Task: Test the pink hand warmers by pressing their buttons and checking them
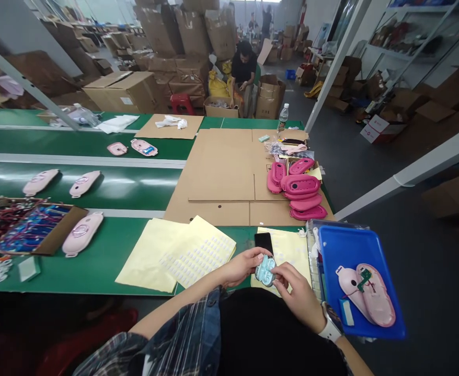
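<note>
Close in front of my body, both hands are on a light-blue earbud case (266, 269) whose rounded earbuds seem to show inside it. My left hand (243, 265) grips its left side, thumb and fingers wrapped round the edge. On the right side, the fingertips of my right hand (299, 295) pinch the case. A black phone (263, 242) lies just beyond the case. Beneath my hands rests a yellow sticker sheet (292, 256). More yellow sheets (198, 256) with pale stickers lie to the left on the green table (107, 271).
At the right edge, a blue tray (390, 292) holds an opened pink shell with a green circuit board. Magenta cases (302, 185) are piled on flat cardboard (221, 167). Pale pink shells (83, 233) and a box of wired parts (62, 235) stand left. A person (244, 73) sits beyond the table.
</note>
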Available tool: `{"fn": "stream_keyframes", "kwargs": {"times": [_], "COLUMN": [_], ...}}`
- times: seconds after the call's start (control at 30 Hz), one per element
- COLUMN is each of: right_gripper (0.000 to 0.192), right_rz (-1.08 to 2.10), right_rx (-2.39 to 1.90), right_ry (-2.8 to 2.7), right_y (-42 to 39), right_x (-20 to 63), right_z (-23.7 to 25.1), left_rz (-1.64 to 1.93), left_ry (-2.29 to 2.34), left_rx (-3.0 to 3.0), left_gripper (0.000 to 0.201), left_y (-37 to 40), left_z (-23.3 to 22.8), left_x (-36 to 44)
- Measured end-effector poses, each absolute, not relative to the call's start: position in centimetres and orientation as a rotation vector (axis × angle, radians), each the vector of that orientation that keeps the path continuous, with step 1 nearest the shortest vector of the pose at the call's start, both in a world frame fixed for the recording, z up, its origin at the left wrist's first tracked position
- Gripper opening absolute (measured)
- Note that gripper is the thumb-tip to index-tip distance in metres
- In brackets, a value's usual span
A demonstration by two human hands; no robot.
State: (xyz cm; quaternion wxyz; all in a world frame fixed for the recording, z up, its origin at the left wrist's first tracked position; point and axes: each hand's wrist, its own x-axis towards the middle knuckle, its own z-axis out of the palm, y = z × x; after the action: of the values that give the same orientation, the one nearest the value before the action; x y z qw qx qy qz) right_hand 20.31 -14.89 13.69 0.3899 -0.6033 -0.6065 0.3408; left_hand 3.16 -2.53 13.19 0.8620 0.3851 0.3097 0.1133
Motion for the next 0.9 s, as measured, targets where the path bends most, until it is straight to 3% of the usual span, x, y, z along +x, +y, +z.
{"fn": "stream_keyframes", "kwargs": {"times": [0.2, 0.57, 0.77, 0.83, 0.9], "right_gripper": [0.014, 0.023, 0.028, 0.047, 0.075], "right_rz": [0.910, 1.024, 0.755, 0.791, 1.117], "right_rx": [-1.550, -1.634, -1.851, -1.839, -1.624], "right_ry": [-1.533, -1.428, -1.176, -1.043, -0.837], "right_y": [-14.5, -14.3, -14.5, -14.6, -14.6], "right_x": [19.9, 21.4, 25.9, 25.4, 23.4], "right_z": [12.6, 12.4, 10.4, 9.6, 9.2], "left_rz": [0.233, 0.212, 0.221, 0.194, 0.207], "left_ry": [0.640, 0.647, 0.660, 0.624, 0.644], "left_rx": [0.865, 1.003, 0.910, 0.842, 0.867], "left_gripper": [0.066, 0.069, 0.064, 0.066, 0.071], "left_y": [-2.2, -1.6, -1.3, -1.3, -1.6], "left_z": [13.1, 12.3, 13.1, 12.6, 11.3], "left_x": [3.2, 3.6, 3.5, 3.7, 4.1]}}
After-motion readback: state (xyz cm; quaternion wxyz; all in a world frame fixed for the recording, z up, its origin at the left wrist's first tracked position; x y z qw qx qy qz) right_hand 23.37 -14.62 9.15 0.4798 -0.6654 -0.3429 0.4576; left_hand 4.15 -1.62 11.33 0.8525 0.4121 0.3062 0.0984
